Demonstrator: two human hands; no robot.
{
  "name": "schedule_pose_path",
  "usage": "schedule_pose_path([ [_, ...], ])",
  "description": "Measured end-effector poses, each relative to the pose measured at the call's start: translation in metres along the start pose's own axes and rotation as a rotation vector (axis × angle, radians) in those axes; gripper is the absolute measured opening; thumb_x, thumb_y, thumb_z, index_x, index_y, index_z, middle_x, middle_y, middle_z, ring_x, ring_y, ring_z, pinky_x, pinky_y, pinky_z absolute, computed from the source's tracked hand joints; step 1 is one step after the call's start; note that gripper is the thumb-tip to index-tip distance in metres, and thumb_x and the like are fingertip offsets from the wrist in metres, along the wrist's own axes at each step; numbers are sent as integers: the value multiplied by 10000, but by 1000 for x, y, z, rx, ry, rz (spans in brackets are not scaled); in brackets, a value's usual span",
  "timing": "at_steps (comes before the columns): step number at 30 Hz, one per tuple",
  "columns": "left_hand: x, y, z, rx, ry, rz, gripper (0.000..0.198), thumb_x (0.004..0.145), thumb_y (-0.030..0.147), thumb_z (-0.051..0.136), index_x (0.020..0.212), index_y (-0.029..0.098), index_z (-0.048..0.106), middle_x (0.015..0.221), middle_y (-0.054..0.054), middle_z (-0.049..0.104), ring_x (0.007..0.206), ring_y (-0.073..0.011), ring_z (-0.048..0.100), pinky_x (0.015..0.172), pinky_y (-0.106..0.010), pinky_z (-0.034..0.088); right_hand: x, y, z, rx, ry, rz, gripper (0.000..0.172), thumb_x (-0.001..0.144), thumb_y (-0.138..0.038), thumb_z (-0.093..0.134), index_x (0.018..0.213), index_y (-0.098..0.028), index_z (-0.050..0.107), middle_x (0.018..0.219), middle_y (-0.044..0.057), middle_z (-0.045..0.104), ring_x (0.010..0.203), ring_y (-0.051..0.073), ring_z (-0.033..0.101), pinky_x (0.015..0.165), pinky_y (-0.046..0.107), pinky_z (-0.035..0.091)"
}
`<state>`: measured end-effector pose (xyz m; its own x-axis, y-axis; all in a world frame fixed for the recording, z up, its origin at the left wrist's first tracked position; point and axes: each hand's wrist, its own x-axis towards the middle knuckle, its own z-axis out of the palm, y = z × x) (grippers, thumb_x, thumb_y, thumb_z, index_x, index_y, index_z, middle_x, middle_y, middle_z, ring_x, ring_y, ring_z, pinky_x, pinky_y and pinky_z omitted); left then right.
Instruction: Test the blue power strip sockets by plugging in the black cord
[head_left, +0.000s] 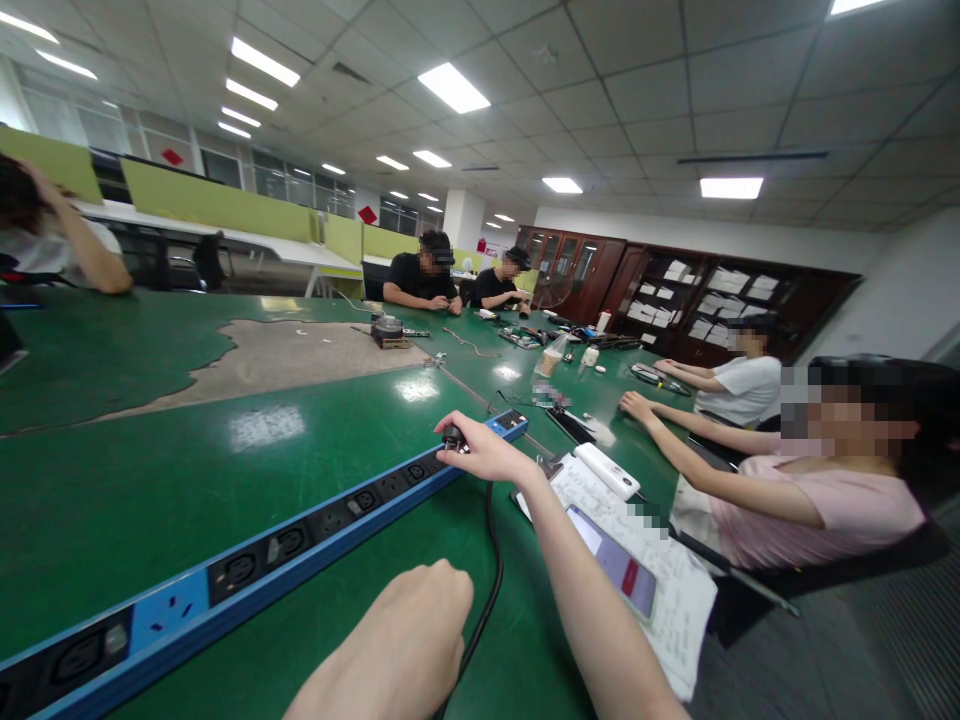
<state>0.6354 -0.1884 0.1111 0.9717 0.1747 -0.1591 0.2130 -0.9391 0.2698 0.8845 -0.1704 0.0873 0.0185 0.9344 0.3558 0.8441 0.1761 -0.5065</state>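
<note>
A long blue power strip [300,545] with black sockets lies diagonally across the green table. Near its far end, my right hand [484,450] pinches a black plug [453,437] just over the strip; whether the plug touches a socket cannot be made out. From there a black cable [491,560] runs down toward the bottom edge, passing beside my left hand [405,630]. That hand is low in the view, back up, fingers curled under and hidden, so what it may hold does not show.
Right of my right arm lie papers [679,620], a phone [619,560] and a white device [606,470]. A clear bag [551,357] and small parts are farther back. Several people sit around the green table [360,415], two on the right.
</note>
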Motion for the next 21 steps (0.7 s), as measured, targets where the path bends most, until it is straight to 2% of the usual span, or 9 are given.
schedule_pose_path([
  [4, -1, 5, -4, -3, -29, 4, 293, 843, 57, 430, 852, 127, 715, 905, -170, 733, 869, -319, 722, 744, -409, 552, 1, 1, 5, 58, -8, 10, 408, 885, -376, 656, 1242, -216, 539, 1113, 32, 635, 972, 180, 606, 846, 300, 459],
  [8, -1, 3, 2, 8, 9, 24, 291, 856, 70, 435, 847, 129, 720, 890, -169, 734, 841, -320, 725, 714, -403, 556, 3, 5, 11, 16, 24, 52, 340, 934, -419, 597, 1213, -227, 566, 1109, 29, 652, 986, 180, 613, 873, 311, 453],
  [13, 3, 0, 10, 7, 15, 46, 299, 840, 42, 433, 821, 136, 717, 860, -168, 735, 806, -316, 726, 684, -390, 547, 3, 10, 14, -34, 9, 79, 426, 949, -462, 582, 1324, -265, 534, 1215, 55, 641, 1071, 198, 610, 908, 331, 444],
  [17, 5, 1, 10, 1, 23, 44, 310, 842, 31, 427, 828, 139, 716, 885, -173, 737, 798, -308, 725, 668, -377, 539, 2, 15, 15, -42, -7, 120, 479, 908, -531, 620, 1271, -227, 547, 1119, 59, 668, 982, 197, 631, 855, 319, 463],
  [21, 3, 6, 2, 8, -46, 23, 295, 773, -4, 471, 830, 142, 721, 874, -153, 741, 829, -302, 726, 693, -360, 532, 2, 15, 12, -41, -41, 108, 410, 896, -523, 639, 1153, -208, 590, 1028, 30, 680, 906, 180, 635, 803, 291, 467],
])
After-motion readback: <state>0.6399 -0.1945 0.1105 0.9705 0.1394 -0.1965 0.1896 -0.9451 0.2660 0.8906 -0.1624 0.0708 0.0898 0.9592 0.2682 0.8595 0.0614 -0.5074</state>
